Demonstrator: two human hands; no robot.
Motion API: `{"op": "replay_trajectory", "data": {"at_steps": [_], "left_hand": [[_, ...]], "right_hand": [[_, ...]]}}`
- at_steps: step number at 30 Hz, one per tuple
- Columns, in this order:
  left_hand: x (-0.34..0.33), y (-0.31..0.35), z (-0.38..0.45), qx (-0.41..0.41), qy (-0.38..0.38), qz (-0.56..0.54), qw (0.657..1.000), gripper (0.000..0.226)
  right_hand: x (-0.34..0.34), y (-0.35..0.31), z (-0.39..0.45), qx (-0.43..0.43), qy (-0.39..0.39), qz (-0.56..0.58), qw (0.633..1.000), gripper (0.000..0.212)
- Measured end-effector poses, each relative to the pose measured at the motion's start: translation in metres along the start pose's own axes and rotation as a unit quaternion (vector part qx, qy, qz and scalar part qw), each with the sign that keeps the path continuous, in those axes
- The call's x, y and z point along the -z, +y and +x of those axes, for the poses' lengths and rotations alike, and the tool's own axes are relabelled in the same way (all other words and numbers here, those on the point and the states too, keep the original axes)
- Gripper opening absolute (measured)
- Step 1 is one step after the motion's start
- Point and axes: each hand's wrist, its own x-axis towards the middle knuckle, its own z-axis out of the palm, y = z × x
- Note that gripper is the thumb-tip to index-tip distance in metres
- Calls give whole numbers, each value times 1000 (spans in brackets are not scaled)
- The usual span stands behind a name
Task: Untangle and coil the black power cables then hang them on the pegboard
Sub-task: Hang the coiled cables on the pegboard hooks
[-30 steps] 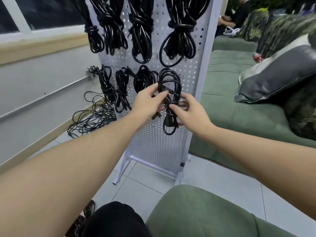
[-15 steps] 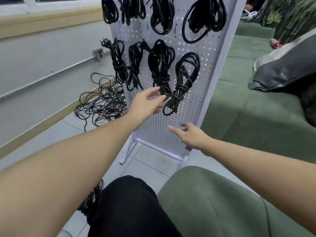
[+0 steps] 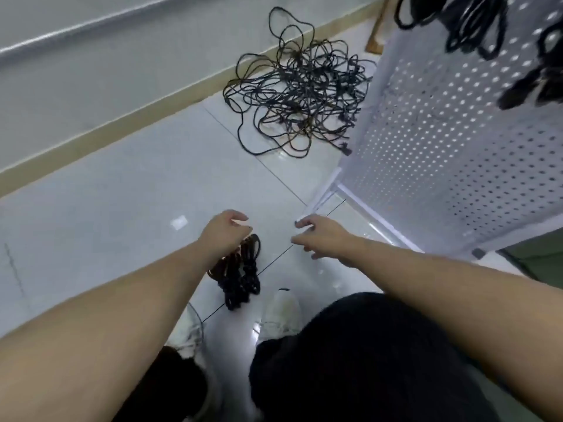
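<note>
A tangled heap of black power cables [image 3: 300, 95] lies on the tiled floor by the wall. A small bundle of black cables [image 3: 240, 274] lies on the floor close to my feet. My left hand [image 3: 224, 231] hovers just above that bundle with fingers loosely curled and nothing in it. My right hand [image 3: 320, 237] is a little to the right, fingers relaxed, holding nothing. The white pegboard [image 3: 451, 141] stands at the right, with coiled black cables [image 3: 475, 22] hanging at its top.
The pegboard's white foot [image 3: 323, 196] reaches onto the floor just beyond my right hand. My white shoe [image 3: 281, 312] and black trouser legs [image 3: 359, 354] fill the bottom. A wall with a beige skirting [image 3: 122, 126] runs along the left.
Both hands let go of the coil hung on the pegboard and dropped toward the floor. The view tilted down from the board to the floor and the bundle by my feet.
</note>
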Motion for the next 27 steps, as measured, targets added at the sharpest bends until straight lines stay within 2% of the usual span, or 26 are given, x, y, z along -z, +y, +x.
{"op": "replay_trajectory", "data": {"at_steps": [3, 8, 13, 16, 21, 24, 27], "left_hand": [[-2, -49, 38, 58, -15, 23, 998, 30], [-12, -97, 96, 80, -37, 20, 996, 31], [-12, -120, 127, 99, -44, -36, 993, 27], [-14, -126, 135, 108, -49, -73, 990, 25], [-11, -125, 135, 80, -10, -72, 994, 22], [-6, -102, 126, 53, 12, -58, 997, 38], [-3, -65, 106, 31, -4, -76, 997, 53]], "right_hand": [[-42, -2, 57, -25, -43, -13, 999, 43], [-102, 8, 130, -75, -89, -55, 992, 61], [-144, 19, 181, -82, -84, -74, 990, 76], [-156, 22, 196, -79, -53, -67, 993, 67], [-150, 21, 189, -29, -18, -61, 998, 53], [-122, 9, 170, 4, 3, -29, 1000, 51], [-80, -10, 140, 36, 48, 20, 998, 50]]}}
